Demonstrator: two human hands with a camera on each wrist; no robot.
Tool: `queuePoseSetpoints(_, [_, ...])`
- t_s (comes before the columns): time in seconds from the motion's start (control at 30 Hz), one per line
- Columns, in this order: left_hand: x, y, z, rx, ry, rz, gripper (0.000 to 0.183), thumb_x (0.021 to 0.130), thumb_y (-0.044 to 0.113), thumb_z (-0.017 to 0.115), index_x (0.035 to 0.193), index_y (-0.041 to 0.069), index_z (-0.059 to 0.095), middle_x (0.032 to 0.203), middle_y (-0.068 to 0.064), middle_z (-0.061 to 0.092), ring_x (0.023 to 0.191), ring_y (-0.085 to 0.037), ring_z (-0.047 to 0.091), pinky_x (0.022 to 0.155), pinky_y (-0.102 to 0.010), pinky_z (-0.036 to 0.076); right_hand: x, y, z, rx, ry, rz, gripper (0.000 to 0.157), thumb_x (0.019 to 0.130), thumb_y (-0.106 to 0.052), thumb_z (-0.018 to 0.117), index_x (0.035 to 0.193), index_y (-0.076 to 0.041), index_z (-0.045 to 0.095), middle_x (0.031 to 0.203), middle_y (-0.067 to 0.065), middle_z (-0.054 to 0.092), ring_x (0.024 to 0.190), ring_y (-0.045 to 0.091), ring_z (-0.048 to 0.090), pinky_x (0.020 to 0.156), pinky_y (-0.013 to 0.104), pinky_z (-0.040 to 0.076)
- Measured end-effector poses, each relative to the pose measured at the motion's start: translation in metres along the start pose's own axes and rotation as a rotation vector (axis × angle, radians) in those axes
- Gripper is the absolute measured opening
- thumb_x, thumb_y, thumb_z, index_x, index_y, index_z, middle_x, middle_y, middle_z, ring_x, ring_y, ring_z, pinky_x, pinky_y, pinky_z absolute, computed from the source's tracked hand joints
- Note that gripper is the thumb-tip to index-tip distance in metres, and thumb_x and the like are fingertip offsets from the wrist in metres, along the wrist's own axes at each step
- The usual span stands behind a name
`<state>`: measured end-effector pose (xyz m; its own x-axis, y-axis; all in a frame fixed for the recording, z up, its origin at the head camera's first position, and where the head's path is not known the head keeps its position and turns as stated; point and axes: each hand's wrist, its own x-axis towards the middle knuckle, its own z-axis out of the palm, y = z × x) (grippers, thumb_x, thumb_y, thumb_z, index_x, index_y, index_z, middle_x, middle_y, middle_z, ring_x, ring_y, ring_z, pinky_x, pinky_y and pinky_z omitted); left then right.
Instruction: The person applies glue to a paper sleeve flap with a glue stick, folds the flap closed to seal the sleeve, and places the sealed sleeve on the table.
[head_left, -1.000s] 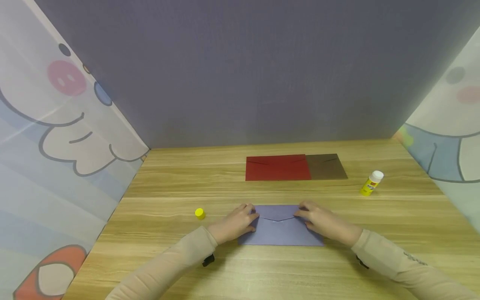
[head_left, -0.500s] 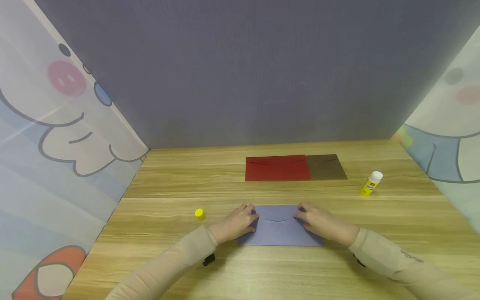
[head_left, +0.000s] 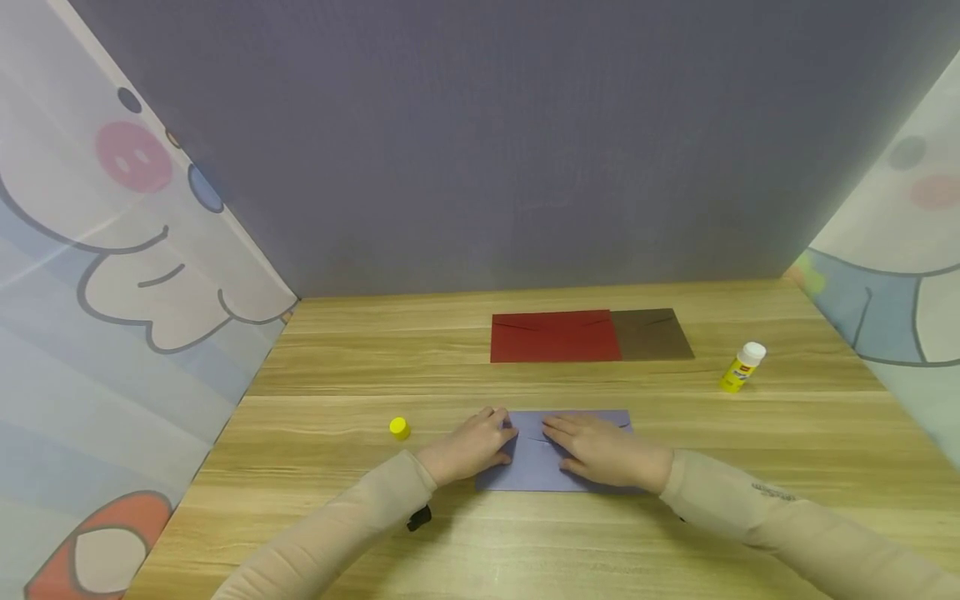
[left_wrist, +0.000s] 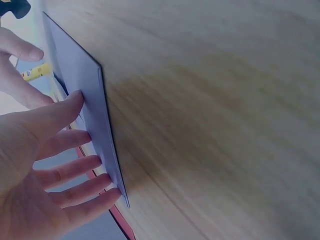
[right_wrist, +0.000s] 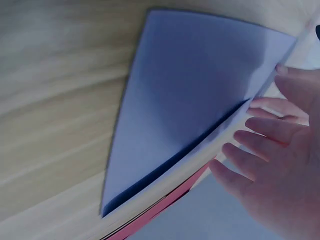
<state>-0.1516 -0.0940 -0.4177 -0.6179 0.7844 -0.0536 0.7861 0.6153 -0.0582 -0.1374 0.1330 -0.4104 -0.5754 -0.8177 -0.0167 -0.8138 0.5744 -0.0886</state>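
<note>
A lavender envelope (head_left: 531, 473) lies on the wooden table with its flap folded down toward the person. My left hand (head_left: 467, 447) rests its fingertips and thumb on the envelope's left end. Near the flap's middle, my right hand (head_left: 606, 450) touches the paper with extended fingers, covering part of the flap's edge. In the right wrist view, a dark gap runs under the flap on the envelope's (right_wrist: 190, 90) right side, so that part stands slightly lifted. The left wrist view shows the left fingers (left_wrist: 75, 172) spread along the envelope's surface.
Behind the lavender envelope lie a red envelope (head_left: 555, 337) and a brown envelope (head_left: 652, 335), the red overlapping the brown. A yellow glue stick (head_left: 741, 368) with a white end stands at the right. Its likely cap, a small yellow cylinder (head_left: 400, 428), sits left of the left hand.
My right hand has slid left from the envelope's right end toward the middle of the flap, uncovering the right corner. The left hand and the envelope have stayed in place.
</note>
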Motion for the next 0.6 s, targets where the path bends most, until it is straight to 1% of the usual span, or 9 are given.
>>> queuePoseSetpoints(0.13, [-0.0007,0.0006,-0.0017,-0.003,-0.017,-0.004,0.042,0.081,0.033,0.062,0.112,0.005,0.061,0.106,-0.008,0.053,0.093,-0.018,0.051,0.081,-0.023,0.045,0.005,-0.0056,0.0029,0.038,-0.077,0.019,0.056,0.089,-0.034,0.05,0.131,0.002,0.04,0.136,0.014,0.038,0.124,0.027,0.035,0.1,0.042,0.032])
queuePoseSetpoints(0.3, [-0.0008,0.0008,-0.0021,-0.009,-0.024,-0.009,0.042,0.081,0.033,0.062,0.112,0.005,0.061,0.107,-0.008,0.053,0.093,-0.017,0.051,0.081,-0.023,0.045,0.0091,-0.0099,0.006,0.061,-0.132,0.035,0.058,0.089,-0.037,0.047,0.134,-0.001,0.036,0.14,0.011,0.032,0.128,0.025,0.03,0.101,0.041,0.029])
queuePoseSetpoints(0.47, [-0.0004,0.0009,-0.0019,-0.009,-0.02,-0.008,0.043,0.081,0.033,0.062,0.112,0.004,0.061,0.107,-0.008,0.053,0.093,-0.018,0.051,0.08,-0.023,0.045,0.0095,-0.0111,0.0074,0.078,-0.161,0.059,0.06,0.089,-0.038,0.048,0.135,-0.002,0.034,0.142,0.009,0.03,0.128,0.025,0.029,0.102,0.04,0.029])
queuePoseSetpoints(0.6, [0.0003,0.0006,-0.0025,0.003,-0.016,-0.006,0.043,0.08,0.034,0.063,0.111,0.004,0.062,0.106,-0.008,0.053,0.092,-0.018,0.052,0.08,-0.023,0.046,0.0078,-0.0105,0.0065,0.116,-0.159,0.08,0.06,0.089,-0.036,0.049,0.135,-0.002,0.034,0.142,0.009,0.029,0.127,0.026,0.03,0.101,0.04,0.03])
